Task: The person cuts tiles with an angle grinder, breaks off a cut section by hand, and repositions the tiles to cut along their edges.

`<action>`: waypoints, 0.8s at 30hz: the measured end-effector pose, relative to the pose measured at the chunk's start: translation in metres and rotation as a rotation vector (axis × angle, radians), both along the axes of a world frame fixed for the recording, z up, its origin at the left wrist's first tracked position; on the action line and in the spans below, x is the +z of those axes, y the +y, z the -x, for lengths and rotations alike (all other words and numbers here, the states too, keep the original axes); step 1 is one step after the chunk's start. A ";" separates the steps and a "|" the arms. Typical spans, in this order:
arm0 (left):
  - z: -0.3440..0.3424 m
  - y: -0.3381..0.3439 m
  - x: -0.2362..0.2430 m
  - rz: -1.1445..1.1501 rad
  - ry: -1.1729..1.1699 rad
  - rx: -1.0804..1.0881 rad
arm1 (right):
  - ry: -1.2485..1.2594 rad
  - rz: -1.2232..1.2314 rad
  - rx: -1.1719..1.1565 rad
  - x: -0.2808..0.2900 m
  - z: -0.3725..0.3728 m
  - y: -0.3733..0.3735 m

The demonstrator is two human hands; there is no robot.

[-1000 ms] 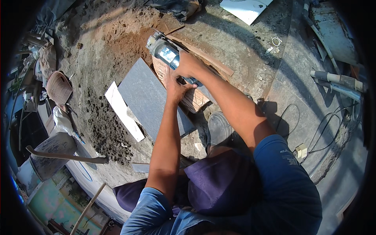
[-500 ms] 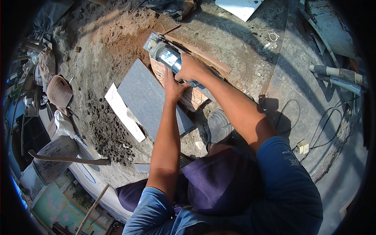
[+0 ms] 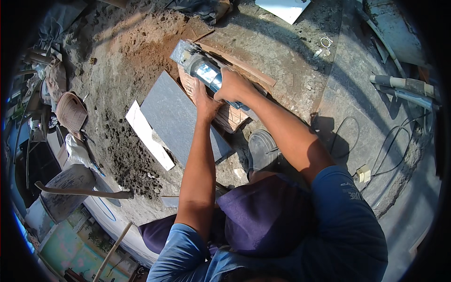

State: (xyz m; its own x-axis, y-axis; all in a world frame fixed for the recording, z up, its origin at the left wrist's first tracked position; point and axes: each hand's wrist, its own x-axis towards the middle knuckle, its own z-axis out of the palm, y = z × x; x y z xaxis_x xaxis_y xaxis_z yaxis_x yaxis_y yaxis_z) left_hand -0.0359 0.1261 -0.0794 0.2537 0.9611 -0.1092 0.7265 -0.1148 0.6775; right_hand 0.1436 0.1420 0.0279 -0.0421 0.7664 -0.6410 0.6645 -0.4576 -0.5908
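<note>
My right hand (image 3: 235, 87) is wrapped round the body of a handheld power cutter (image 3: 206, 74) with a flat metal base plate. The cutter lies over a brown, ridged tile piece (image 3: 231, 118), its base plate at the far end. My left hand (image 3: 206, 102) rests on this piece, right beside the cutter, fingers stretched forward. Part of the left fingers is hard to make out against the tool. The blade is hidden. Left of the piece lies a grey slab (image 3: 170, 112), with a white strip (image 3: 145, 134) along its outer edge.
A thin wooden strip (image 3: 239, 63) lies beyond the cutter. My shoe (image 3: 262, 149) stands close to the tile piece. At right a black cable (image 3: 392, 157) loops near a pale plug block (image 3: 362, 174). A bucket (image 3: 58, 195) and a wooden handle (image 3: 84, 191) are at left.
The cutter and my right hand have shifted very slightly toward me along the tile piece. My left hand stays about where it was. The slab and white strip have not moved.
</note>
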 end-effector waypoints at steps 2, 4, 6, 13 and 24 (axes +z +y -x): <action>-0.002 -0.001 0.001 -0.026 -0.003 0.004 | -0.005 -0.004 -0.003 0.000 -0.002 -0.003; 0.000 0.000 0.001 -0.034 0.008 0.012 | -0.007 -0.008 0.008 0.001 -0.002 -0.005; -0.001 0.000 0.002 -0.035 -0.009 0.013 | -0.001 -0.038 -0.004 0.001 -0.004 -0.009; -0.003 0.002 0.002 -0.056 -0.007 0.040 | 0.010 -0.056 -0.017 0.000 -0.007 -0.016; -0.006 0.000 0.010 -0.015 -0.014 0.055 | 0.000 -0.045 -0.016 0.001 -0.016 -0.031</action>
State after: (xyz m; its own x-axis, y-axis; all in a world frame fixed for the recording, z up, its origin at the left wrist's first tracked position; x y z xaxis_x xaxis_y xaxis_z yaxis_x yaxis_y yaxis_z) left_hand -0.0296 0.1261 -0.0698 0.2018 0.9751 -0.0919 0.7226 -0.0849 0.6860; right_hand 0.1595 0.1105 0.0288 -0.0295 0.7950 -0.6059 0.6572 -0.4413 -0.6110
